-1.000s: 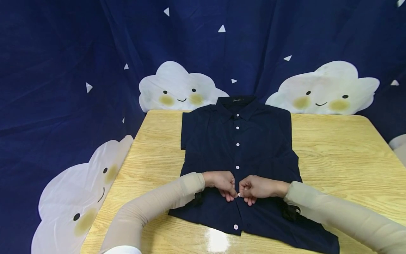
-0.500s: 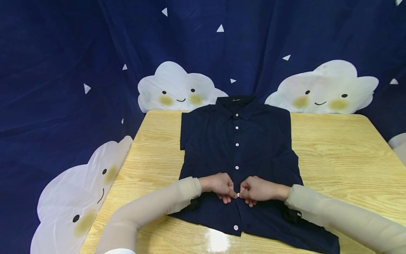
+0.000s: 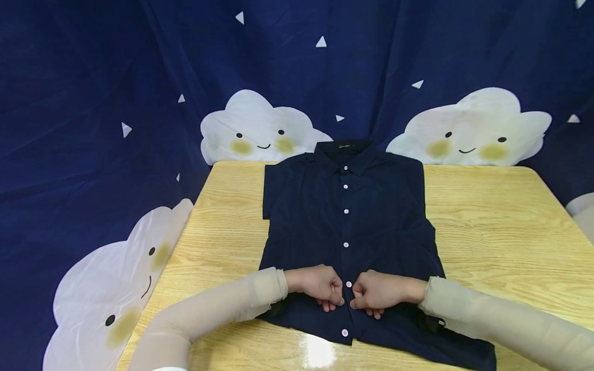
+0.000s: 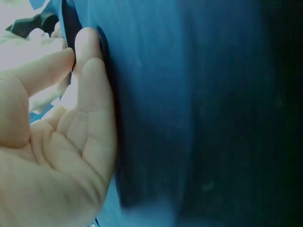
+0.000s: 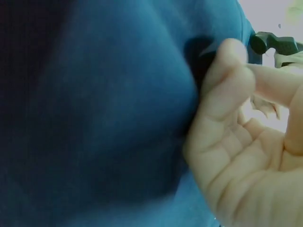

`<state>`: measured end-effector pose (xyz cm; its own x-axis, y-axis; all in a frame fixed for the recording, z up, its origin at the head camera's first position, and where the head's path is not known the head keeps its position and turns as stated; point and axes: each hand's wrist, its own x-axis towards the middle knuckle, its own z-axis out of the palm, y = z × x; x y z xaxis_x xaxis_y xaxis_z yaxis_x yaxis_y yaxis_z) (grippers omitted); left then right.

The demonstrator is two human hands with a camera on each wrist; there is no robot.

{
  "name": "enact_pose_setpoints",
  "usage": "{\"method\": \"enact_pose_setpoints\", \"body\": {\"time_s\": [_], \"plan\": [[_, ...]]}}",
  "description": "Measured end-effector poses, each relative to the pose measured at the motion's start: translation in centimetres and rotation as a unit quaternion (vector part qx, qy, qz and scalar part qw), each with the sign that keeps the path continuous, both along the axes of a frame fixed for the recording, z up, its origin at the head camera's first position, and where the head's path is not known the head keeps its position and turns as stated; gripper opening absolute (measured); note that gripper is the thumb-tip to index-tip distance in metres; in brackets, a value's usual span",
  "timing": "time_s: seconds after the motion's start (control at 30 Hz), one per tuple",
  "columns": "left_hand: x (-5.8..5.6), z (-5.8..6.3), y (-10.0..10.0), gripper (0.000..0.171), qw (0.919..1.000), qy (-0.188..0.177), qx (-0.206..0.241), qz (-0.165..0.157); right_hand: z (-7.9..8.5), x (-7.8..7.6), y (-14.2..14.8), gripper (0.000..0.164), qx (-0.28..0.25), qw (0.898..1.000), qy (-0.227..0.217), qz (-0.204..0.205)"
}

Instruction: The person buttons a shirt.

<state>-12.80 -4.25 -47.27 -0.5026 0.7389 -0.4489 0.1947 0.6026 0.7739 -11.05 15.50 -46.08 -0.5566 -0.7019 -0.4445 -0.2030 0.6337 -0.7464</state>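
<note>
A dark navy short-sleeved shirt (image 3: 306, 206) lies front up, collar away from me, with white buttons down its placket. My left hand (image 3: 317, 286) is at the placket's left side, pinching its edge; in the left wrist view a strip of dark fabric (image 4: 71, 23) runs between thumb and forefinger. Opposite it, my right hand (image 3: 380, 292) pinches the placket's right side, thumb against forefinger in the right wrist view. One white button (image 3: 349, 284) shows just above and between the two hands. The lowest button (image 3: 345, 333) sits near the hem, below them.
The shirt lies on a wood-grain table (image 3: 487, 221). Behind and to the left hangs a navy curtain (image 3: 297, 51) printed with smiling clouds. The shirt's lower right corner (image 3: 478, 353) spreads outward beneath my right forearm.
Both hands have come off the button and slid slightly down the placket, toward the hem. That button, earlier between the fingertips, now shows uncovered.
</note>
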Motion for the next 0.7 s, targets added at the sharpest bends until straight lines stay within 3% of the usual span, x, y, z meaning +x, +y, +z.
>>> {"method": "enact_pose_setpoints", "body": {"time_s": [0.27, 0.4, 0.7], "plan": [[1.4, 0.2, 0.0, 0.013, 0.9982, -0.003, 0.005, -0.06, 0.5, 1.6, -0.6, 0.045, 0.04, 0.999, 0.002, 0.002], [1.8, 0.1, 0.1, 0.007, 0.9973, -0.015, 0.002, -0.072, 0.7, 2.3, -1.0, 0.051, 0.065, 0.998, 0.013, 0.003], [2.6, 0.1, 0.5, 0.011, 0.9936, 0.017, -0.014, -0.111, 1.0, 3.0, -1.4, 0.046, 0.108, 0.994, 0.015, 0.007]]}}
